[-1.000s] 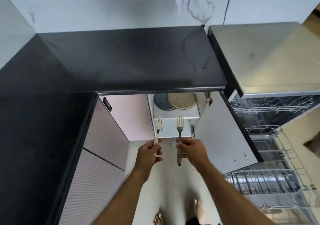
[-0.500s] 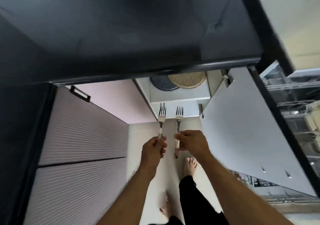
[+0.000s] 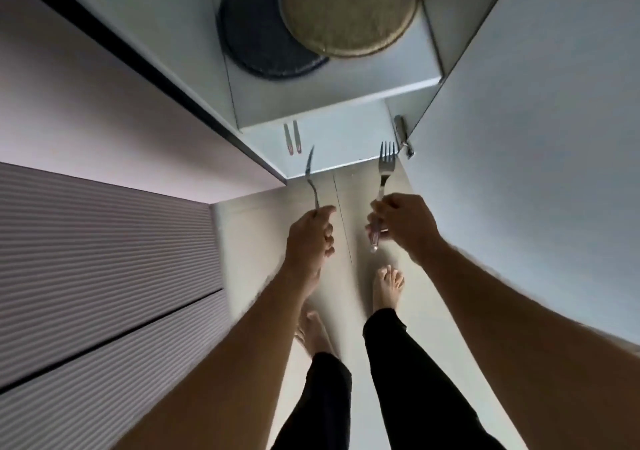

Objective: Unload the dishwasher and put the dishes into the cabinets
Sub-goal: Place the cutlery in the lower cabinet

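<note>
My left hand grips the handle of a metal fork, seen edge-on with its tines pointing toward the open lower cabinet. My right hand pinches a second fork by its handle, tines up and facing me, its end sticking out below my fingers. Both forks hover just in front of the cabinet's bottom shelf. Two utensil handles lie on that shelf, mostly hidden under the upper shelf.
A dark round mat and a golden round mat lie on the upper shelf. The open cabinet door stands at right with its hinge. Ribbed drawer fronts fill the left. My bare feet stand on the floor.
I have leaned down and closer to the cabinet; the counter and dishwasher have left the view. My hands have spread apart, and the left fork has turned edge-on.
</note>
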Action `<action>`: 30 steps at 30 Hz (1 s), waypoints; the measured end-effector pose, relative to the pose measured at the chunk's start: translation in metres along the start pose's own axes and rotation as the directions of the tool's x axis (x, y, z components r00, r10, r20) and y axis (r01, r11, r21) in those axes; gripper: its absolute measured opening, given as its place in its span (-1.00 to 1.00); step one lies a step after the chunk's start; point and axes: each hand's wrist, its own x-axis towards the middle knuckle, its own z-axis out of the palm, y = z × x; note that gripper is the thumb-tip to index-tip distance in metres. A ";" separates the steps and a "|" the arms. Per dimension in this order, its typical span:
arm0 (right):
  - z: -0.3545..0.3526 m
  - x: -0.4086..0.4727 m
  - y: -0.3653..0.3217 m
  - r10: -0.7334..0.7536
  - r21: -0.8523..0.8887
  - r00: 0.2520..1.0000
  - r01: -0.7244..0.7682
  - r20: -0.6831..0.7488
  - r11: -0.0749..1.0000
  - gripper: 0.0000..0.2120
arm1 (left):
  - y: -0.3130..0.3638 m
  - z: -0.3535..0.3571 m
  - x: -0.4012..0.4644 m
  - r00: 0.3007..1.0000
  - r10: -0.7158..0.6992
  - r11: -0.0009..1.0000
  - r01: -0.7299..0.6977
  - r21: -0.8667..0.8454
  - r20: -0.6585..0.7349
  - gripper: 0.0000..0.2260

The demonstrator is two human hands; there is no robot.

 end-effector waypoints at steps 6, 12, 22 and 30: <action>0.013 0.073 0.027 -0.047 0.028 0.999 0.048 -0.023 0.998 -0.84 | -0.028 -0.005 0.084 1.000 -0.019 0.998 0.019 0.056 -0.006 -0.74; 0.020 0.180 0.023 -0.079 -0.214 0.996 0.070 -0.037 0.974 -0.84 | -0.026 0.015 0.186 0.997 0.039 0.999 -0.042 0.031 0.070 -0.78; 0.029 0.349 -0.007 -0.370 -0.516 0.916 0.244 -0.157 0.821 -0.74 | 0.003 0.057 0.356 0.956 0.292 0.913 -0.289 0.287 0.034 -0.93; 0.047 0.407 0.013 -0.502 -0.590 0.833 0.290 -0.231 0.753 -0.71 | 0.025 0.091 0.441 0.672 0.720 0.162 -0.402 0.901 0.170 -0.94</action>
